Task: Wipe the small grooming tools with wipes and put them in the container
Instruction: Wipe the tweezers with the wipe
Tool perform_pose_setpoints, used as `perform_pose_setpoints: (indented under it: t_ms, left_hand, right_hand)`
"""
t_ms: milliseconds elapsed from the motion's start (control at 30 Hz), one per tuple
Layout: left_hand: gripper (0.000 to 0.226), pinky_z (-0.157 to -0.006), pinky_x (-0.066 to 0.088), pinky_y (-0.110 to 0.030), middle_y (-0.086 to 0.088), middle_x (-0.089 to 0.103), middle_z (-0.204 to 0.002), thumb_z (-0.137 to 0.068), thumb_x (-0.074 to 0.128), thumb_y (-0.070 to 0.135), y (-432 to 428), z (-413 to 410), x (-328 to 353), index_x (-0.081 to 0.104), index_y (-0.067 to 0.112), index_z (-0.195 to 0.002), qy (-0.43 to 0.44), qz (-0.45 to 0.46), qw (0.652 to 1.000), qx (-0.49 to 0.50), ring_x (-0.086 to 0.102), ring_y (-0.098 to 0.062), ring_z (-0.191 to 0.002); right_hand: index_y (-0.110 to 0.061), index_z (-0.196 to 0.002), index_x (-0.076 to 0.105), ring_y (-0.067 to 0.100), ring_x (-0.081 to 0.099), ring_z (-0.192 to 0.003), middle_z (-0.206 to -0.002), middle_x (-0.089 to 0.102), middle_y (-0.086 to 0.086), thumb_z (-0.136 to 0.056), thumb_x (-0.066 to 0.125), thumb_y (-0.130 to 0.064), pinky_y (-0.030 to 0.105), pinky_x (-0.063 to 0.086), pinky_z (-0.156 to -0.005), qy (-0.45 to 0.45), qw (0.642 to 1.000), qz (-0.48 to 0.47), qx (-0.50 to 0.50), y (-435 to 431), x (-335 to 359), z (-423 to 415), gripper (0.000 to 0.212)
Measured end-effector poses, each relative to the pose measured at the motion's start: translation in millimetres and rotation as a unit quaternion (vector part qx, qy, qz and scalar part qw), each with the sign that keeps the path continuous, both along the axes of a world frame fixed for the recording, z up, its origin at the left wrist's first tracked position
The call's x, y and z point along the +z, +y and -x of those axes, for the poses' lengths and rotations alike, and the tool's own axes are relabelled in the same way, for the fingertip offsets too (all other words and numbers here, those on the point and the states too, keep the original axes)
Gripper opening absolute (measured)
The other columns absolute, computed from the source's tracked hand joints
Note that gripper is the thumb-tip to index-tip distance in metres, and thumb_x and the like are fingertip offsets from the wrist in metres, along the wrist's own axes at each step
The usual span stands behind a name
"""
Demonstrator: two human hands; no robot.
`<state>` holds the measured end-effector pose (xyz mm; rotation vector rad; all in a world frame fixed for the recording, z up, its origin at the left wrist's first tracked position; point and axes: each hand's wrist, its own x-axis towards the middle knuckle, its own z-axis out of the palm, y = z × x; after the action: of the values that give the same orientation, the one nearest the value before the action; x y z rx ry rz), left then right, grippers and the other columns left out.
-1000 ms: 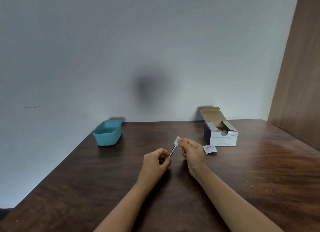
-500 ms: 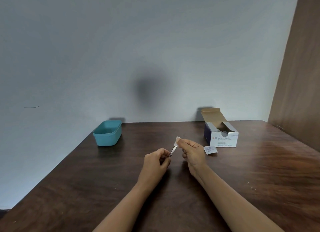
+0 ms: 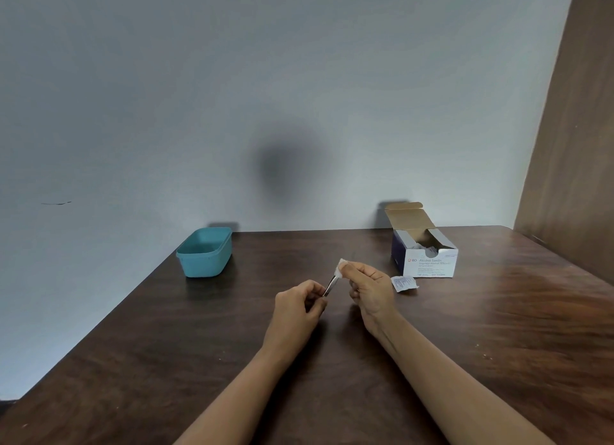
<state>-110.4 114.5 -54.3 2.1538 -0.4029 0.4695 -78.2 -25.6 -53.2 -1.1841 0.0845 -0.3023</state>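
1. Your left hand (image 3: 299, 306) has its fingers curled tight around the lower end of the slim silver metal grooming tool (image 3: 330, 284). Your right hand (image 3: 368, 288) pinches the small white wipe (image 3: 340, 268) over the tool's upper end. Both are held above the dark wooden table (image 3: 498, 328), roughly midway between the two containers.
2. The tool is thin and smooth, and you hold it only by its end. If you pull the wipe along it too hard, it will likely slip out of your left fingers and drop onto the table.
3. The wipe is tiny and covers only the tip. It could bunch up or slide off, leaving the lower shaft under your left fingers uncleaned unless you shift your grip.
4. The teal plastic tub (image 3: 204, 253) sits well apart to the left by the wall. I cannot tell what is inside from this angle.
5. The white-and-blue cardboard box of alcohol swabs (image 3: 428, 261) stands open to the right, with pale packets showing inside. A torn white wrapper (image 3: 403, 282) lies just in front of it.
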Motion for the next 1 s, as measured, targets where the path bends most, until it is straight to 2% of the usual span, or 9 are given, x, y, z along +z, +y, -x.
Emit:
perform_pose_setpoints:
  t_ms: [200,433,567,667,833,1000]
  left_hand:
    - [0.007,-0.065,0.048,-0.014,0.013,0.063,-0.067,-0.086,0.066,0.013,-1.3,0.4,0.3,0.070,0.018,-0.089,-0.001,-0.001,1.000,-0.004,0.059,0.000,-0.067]
    - [0.006,-0.065,0.049,-0.012,0.011,0.065,-0.071,-0.086,0.067,0.015,0.3,-1.9,-0.7,0.070,0.018,-0.089,0.004,0.005,1.000,0.008,0.060,0.001,-0.067]
    - [0.007,-0.066,0.049,-0.010,0.012,0.065,-0.071,-0.086,0.066,0.014,0.7,-1.9,-0.4,0.069,0.020,-0.089,0.003,0.002,1.000,0.004,0.060,0.002,-0.071]
    - [0.007,-0.068,0.052,-0.016,0.011,0.066,-0.073,-0.086,0.066,0.014,0.9,-2.1,-0.8,0.070,0.019,-0.089,-0.001,0.006,1.000,-0.001,0.061,0.000,-0.072]
    - [0.006,-0.068,0.052,-0.020,0.010,0.066,-0.070,-0.085,0.067,0.014,-0.5,-3.0,-1.8,0.070,0.017,-0.088,-0.007,0.020,1.000,0.002,0.061,-0.003,-0.070]
    - [0.006,-0.071,0.053,-0.022,0.010,0.067,-0.073,-0.085,0.067,0.015,0.8,-5.2,-2.2,0.070,0.019,-0.089,0.001,0.016,1.000,0.008,0.061,-0.002,-0.072]
  right_hand:
    - [-0.013,-0.065,0.071,0.007,0.028,-0.045,-0.050,0.039,-0.003,-0.080,0.074,-0.015,0.016,0.025,-0.042,-0.004,1.000,-0.006,0.002,-0.1,-0.1,3.0,0.016]
    - [-0.007,-0.079,0.074,0.006,0.031,-0.047,-0.051,0.041,-0.002,-0.084,0.068,-0.010,0.015,0.026,-0.042,-0.010,1.000,0.011,0.010,-0.4,-0.2,3.1,0.008]
    - [-0.010,-0.077,0.074,0.005,0.034,-0.047,-0.053,0.054,-0.006,-0.079,0.073,-0.011,0.015,0.029,-0.042,-0.018,1.000,-0.005,0.020,-2.5,-2.7,0.6,0.002]
    - [-0.009,-0.075,0.074,0.005,0.035,-0.049,-0.063,0.062,-0.001,-0.077,0.076,-0.013,0.015,0.030,-0.044,-0.025,0.999,-0.008,0.025,-2.8,-3.2,0.3,0.005]
    - [-0.011,-0.071,0.076,0.005,0.031,-0.048,-0.057,0.048,0.001,-0.081,0.072,-0.012,0.015,0.027,-0.043,-0.035,0.999,-0.014,0.023,-2.2,-6.1,-2.4,0.011]
    - [-0.005,-0.081,0.075,0.004,0.037,-0.048,-0.064,0.063,0.000,-0.079,0.073,-0.008,0.014,0.030,-0.044,-0.034,0.999,-0.016,0.035,-3.7,-7.4,-4.3,0.005]
